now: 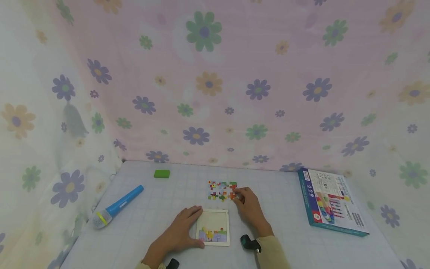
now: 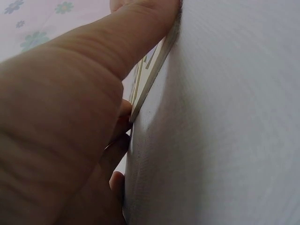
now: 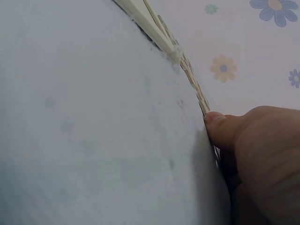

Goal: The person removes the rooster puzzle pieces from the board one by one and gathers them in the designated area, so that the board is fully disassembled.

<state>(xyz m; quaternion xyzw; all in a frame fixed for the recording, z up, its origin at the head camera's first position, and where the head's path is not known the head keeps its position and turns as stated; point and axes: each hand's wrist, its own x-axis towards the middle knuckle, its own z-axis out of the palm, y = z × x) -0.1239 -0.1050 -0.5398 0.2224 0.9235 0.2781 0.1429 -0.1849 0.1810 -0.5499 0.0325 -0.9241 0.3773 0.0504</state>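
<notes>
My left hand (image 1: 181, 229) grips the left side of a small cream puzzle tray (image 1: 212, 211), fingertips at its top left corner and thumb at its bottom left. Colourful jigsaw pieces (image 1: 211, 236) fill the lower part of the tray, with its bare base above them. Just beyond the tray, a cluster of loose jigsaw pieces (image 1: 222, 190) lies on the table. My right hand (image 1: 250, 207) pinches a jigsaw piece at the right edge of this cluster, its fingertips covering most of it. In the right wrist view, the thumb (image 3: 222, 126) presses at the edge of the row of thin pieces.
A blue toy microphone (image 1: 124, 201) lies at the left, with a green block (image 1: 162, 174) farther back. On the right is a flat printed box (image 1: 336, 203). Flowered cloth (image 1: 228, 93) hangs behind the pale-covered table (image 1: 282, 201).
</notes>
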